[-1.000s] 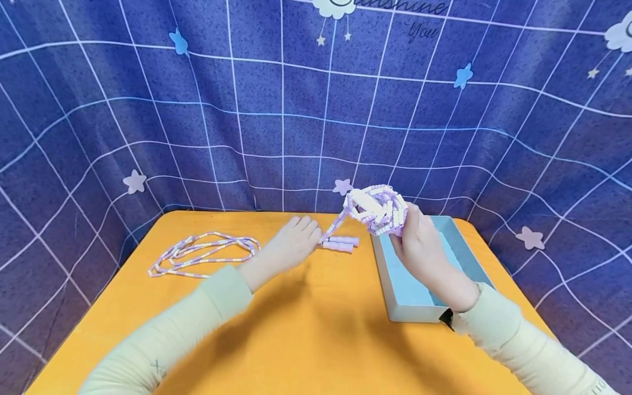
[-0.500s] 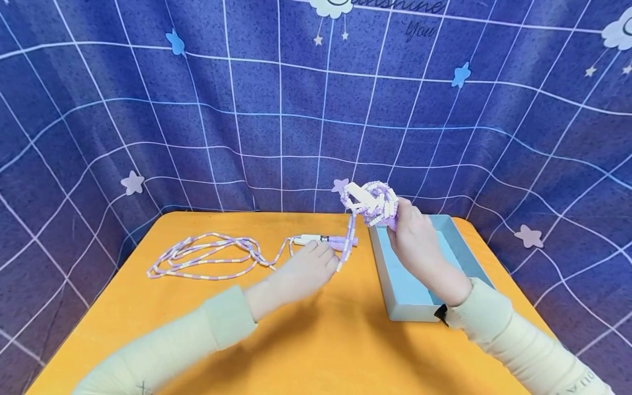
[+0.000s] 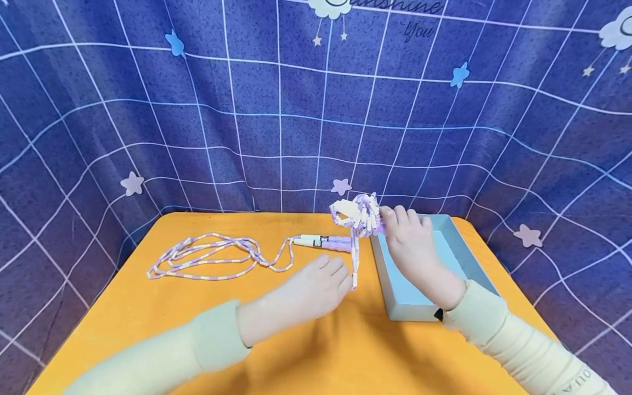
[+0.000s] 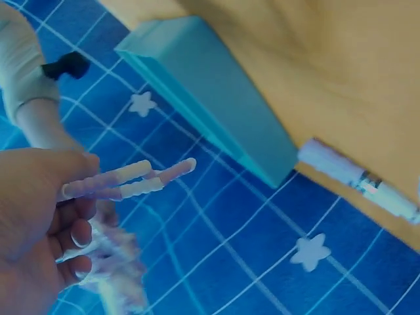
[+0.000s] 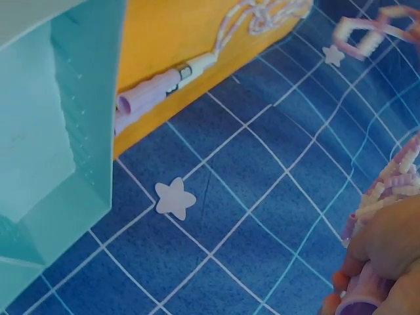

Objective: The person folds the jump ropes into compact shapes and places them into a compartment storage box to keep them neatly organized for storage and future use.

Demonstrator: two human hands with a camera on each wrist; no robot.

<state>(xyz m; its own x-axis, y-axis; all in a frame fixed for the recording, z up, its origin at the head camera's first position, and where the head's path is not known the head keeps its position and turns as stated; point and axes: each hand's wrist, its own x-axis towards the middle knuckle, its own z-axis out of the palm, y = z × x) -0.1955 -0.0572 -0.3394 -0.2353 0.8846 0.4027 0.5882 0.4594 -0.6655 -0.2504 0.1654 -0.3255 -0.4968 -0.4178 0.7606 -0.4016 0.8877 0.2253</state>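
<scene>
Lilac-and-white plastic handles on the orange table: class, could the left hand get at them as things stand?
Probably yes: the left hand is near the handles, which lie mostly uncovered; but it grips a lilac-and-white beaded loop, so it may need to release that first.

Two ropes [image 3: 366, 216] [image 3: 310, 240], one box [image 3: 412, 312], two hands [image 3: 316, 288] [image 3: 413, 244]

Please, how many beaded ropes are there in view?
2. One beaded rope lies in loose loops on the table; a second rope is bundled in the right hand, its hanging loop in the left hand. Part of the box is hidden, so others may be too.
</scene>
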